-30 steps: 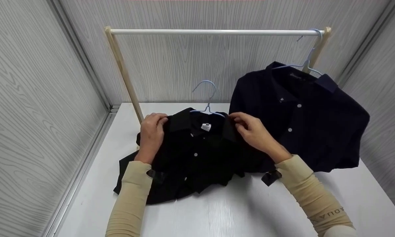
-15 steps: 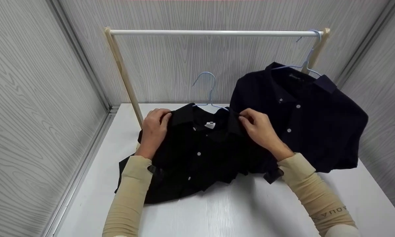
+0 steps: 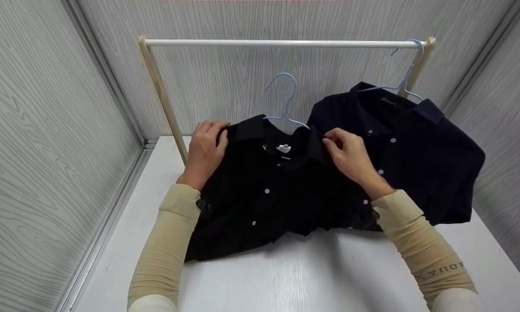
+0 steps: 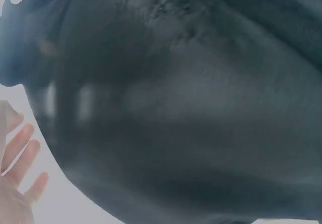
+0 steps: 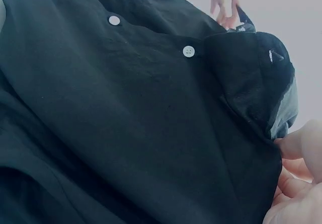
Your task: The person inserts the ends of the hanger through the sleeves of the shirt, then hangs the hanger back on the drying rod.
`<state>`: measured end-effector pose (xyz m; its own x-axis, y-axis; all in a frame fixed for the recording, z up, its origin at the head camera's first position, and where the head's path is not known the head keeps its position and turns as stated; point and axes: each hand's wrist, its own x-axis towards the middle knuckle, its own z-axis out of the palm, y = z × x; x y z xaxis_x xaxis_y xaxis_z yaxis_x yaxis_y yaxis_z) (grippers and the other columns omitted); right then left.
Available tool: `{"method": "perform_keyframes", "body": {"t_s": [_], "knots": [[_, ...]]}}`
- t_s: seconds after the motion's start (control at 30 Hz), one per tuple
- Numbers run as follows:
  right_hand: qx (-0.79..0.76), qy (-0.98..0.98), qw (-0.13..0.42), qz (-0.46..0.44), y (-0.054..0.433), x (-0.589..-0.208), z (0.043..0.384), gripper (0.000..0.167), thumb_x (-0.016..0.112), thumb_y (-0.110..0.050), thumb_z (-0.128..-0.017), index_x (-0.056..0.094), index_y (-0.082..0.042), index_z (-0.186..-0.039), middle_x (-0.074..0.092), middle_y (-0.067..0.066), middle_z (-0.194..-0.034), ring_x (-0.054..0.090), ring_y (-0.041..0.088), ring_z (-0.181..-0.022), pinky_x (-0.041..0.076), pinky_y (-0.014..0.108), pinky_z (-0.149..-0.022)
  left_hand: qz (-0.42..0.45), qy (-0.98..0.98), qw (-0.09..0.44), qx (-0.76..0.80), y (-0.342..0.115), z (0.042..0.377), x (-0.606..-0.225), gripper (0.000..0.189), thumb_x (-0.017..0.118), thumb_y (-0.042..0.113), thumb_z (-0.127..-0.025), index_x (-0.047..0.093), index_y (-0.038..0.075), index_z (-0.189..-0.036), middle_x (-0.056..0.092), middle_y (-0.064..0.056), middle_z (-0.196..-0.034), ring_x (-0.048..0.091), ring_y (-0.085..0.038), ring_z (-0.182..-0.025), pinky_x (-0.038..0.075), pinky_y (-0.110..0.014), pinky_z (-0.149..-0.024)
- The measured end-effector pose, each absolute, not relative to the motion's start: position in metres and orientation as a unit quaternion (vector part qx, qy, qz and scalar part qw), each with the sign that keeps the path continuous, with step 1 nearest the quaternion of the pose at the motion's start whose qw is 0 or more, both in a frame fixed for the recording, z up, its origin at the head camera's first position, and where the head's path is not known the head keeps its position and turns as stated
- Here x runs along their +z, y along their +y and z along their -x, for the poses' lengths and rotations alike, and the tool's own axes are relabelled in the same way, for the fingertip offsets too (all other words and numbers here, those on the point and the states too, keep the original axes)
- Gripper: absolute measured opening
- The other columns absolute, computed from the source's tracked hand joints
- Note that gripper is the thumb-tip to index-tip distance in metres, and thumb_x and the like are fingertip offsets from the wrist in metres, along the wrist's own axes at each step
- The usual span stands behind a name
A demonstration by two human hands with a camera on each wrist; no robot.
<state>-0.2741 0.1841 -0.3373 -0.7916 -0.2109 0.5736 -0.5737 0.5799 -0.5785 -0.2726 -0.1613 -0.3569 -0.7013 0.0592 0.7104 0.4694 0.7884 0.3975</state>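
A black button-up shirt (image 3: 260, 203) with white buttons and a white neck label (image 3: 284, 148) sits on a light blue wire hanger (image 3: 286, 104), whose hook stands up free above the collar. My left hand (image 3: 206, 149) holds the shirt at the shoulder on the left side. Beside the collar on the right, my right hand (image 3: 349, 156) pinches the other shoulder between thumb and fingers. Close up in the right wrist view, the right hand (image 5: 302, 173) grips the cloth. The left wrist view has the left hand (image 4: 20, 168) at its lower left edge, beside the dark cloth.
A white rail (image 3: 281, 43) on wooden posts crosses the back. Near its right end hangs a navy shirt (image 3: 429, 169) on another blue hanger (image 3: 409, 78), partly behind the right hand. A white table (image 3: 281, 277) lies underneath, with grey wood-patterned walls around it.
Both hands have raised the black shirt and its hanger up and away, slightly rightward, toward the rail. The hanger hook now stands higher. The navy shirt has hardly moved.
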Motion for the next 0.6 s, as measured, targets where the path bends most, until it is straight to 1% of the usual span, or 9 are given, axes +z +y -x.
{"method": "perform_keyframes", "body": {"t_s": [0.1, 0.3, 0.43, 0.6], "knots": [[0.393, -0.86, 0.234, -0.228, 0.186, -0.332, 0.276, 0.011, 0.063, -0.009, -0.095, 0.07, -0.002, -0.094, 0.067, 0.008, -0.078, 0.053, 0.013, -0.067, 0.04, 0.018, -0.064, 0.167, -0.878, 0.369, -0.256, -0.158, 0.276, -0.344, 0.026, 0.052, 0.01, -0.101, 0.068, 0.006, -0.12, 0.065, -0.013, -0.116, 0.058, -0.03, -0.11, 0.048, -0.041, -0.098], [0.375, -0.864, 0.251, -0.225, 0.192, -0.316, 0.28, 0.011, 0.063, -0.009, -0.095, 0.07, -0.001, -0.095, 0.068, 0.009, -0.078, 0.052, 0.011, -0.065, 0.039, 0.017, -0.062, 0.199, -0.873, 0.412, -0.168, -0.147, 0.29, -0.289, 0.03, 0.049, 0.003, -0.098, 0.064, 0.004, -0.124, 0.061, -0.016, -0.122, 0.056, -0.033, -0.112, 0.046, -0.041, -0.099], [0.368, -0.865, 0.261, -0.221, 0.196, -0.31, 0.282, 0.011, 0.063, -0.008, -0.095, 0.07, -0.001, -0.094, 0.067, 0.009, -0.079, 0.052, 0.01, -0.066, 0.039, 0.018, -0.063, 0.189, -0.882, 0.413, -0.129, -0.144, 0.299, -0.258, 0.033, 0.051, 0.002, -0.095, 0.06, 0.003, -0.127, 0.057, -0.016, -0.127, 0.052, -0.033, -0.117, 0.043, -0.04, -0.104], [0.358, -0.869, 0.268, -0.214, 0.198, -0.306, 0.284, 0.011, 0.062, -0.009, -0.096, 0.07, 0.0, -0.096, 0.068, 0.01, -0.081, 0.052, 0.011, -0.067, 0.039, 0.018, -0.064, 0.175, -0.888, 0.413, -0.104, -0.141, 0.305, -0.234, 0.039, 0.051, -0.002, -0.092, 0.056, 0.003, -0.13, 0.052, -0.016, -0.13, 0.048, -0.033, -0.122, 0.04, -0.038, -0.108]]}}
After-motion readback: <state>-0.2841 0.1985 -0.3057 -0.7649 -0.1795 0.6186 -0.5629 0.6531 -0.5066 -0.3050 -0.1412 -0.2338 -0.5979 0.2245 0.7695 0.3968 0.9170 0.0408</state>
